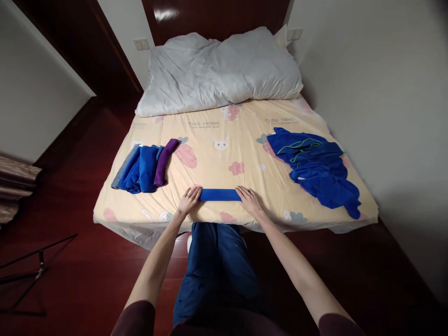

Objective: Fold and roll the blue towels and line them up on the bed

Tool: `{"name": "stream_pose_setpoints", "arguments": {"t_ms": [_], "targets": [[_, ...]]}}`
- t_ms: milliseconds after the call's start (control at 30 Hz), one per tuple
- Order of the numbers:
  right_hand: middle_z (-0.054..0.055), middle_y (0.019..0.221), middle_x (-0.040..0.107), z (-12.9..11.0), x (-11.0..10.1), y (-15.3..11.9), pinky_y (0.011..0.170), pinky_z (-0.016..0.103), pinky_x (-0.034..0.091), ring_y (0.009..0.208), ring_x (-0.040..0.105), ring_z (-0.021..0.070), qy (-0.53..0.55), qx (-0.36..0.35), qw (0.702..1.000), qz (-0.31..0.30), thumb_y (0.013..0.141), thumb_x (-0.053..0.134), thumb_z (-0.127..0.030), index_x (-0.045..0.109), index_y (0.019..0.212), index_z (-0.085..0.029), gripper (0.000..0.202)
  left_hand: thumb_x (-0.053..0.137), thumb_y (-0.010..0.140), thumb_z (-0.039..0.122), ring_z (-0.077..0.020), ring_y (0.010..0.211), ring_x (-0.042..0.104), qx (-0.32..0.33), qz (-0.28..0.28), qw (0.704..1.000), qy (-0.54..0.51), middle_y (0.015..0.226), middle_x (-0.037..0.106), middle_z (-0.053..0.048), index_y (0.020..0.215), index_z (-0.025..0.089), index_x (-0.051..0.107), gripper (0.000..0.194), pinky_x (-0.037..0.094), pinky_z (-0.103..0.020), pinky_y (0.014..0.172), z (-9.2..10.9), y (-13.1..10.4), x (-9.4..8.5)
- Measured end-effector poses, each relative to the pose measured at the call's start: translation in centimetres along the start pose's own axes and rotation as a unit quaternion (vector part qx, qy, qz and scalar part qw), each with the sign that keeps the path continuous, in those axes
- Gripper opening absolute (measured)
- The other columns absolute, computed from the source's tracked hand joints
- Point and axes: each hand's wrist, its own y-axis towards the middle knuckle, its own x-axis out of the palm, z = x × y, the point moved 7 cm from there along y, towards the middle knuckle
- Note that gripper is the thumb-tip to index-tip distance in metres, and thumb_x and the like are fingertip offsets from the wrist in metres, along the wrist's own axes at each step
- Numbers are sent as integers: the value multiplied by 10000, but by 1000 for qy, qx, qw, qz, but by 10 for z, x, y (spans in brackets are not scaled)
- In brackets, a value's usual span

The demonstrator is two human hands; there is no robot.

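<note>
A blue towel (221,195), folded into a long narrow strip, lies crosswise near the front edge of the bed (217,158). My left hand (190,198) grips its left end, fingers closed over the cloth. At the right end my right hand (248,198) holds it the same way. Both thumbs are hard to make out. To the left lies a row of rolled cloths: a grey one (123,169), blue ones (147,169) and a purple one (165,162). A loose, crumpled heap of blue cloths (315,168) with green edging lies on the right.
A pale grey quilt (220,70) is bunched against the dark headboard (217,18). Walls stand on both sides, the right one (385,116) close to the bed. A black metal stand (40,270) is on the red floor at left, below a curtain (16,186).
</note>
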Motion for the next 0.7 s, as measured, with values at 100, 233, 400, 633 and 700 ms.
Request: {"name": "stream_pose_setpoints", "arguments": {"t_ms": [100, 233, 400, 633, 700], "targets": [[134, 1594, 436, 3, 0, -3, 1244, 535, 248, 1494, 382, 281, -18, -6, 1000, -18, 894, 387, -46, 424, 1546, -169, 664, 358, 907, 52, -252, 1493, 382, 20, -28, 999, 8, 1552, 488, -106, 1500, 197, 505, 628, 232, -477, 1281, -9, -4, -7], [121, 1617, 402, 5, -2, -13, 1273, 548, 174, 1525, 324, 279, -31, 10, 999, -16, 865, 373, -26, 389, 1567, -171, 717, 404, 879, 43, -275, 1476, 412, -46, -11, 998, 33, 1519, 528, -121, 1454, 190, 554, 613, 272, -495, 1265, -17, -34, -14], [111, 1672, 287, -1, -14, -13, 1290, 535, 131, 1575, 186, 278, 22, -2, 998, -60, 822, 546, -134, 309, 1603, -176, 817, 582, 883, 188, -312, 1361, 541, -313, 159, 882, -314, 1391, 624, -152, 1355, 227, 597, 474, 420, -493, 1178, 0, -106, 5], [126, 1441, 612, 13, -27, 18, 1098, 378, 465, 1332, 588, 250, 76, 74, 972, -209, 910, 606, -245, 555, 1437, -202, 531, 795, 787, 313, -233, 869, 743, -401, 222, 584, -670, 830, 709, -108, 873, 190, 631, 223, 612, -393, 887, 62, -62, 70], [115, 1343, 680, 12, -31, 24, 992, 351, 528, 1203, 674, 253, 51, 79, 972, -214, 864, 670, -222, 613, 1362, -213, 501, 830, 757, 369, -206, 814, 735, -392, 258, 524, -711, 718, 662, -66, 823, 181, 613, 295, 617, -348, 848, 57, -38, 66]]}}
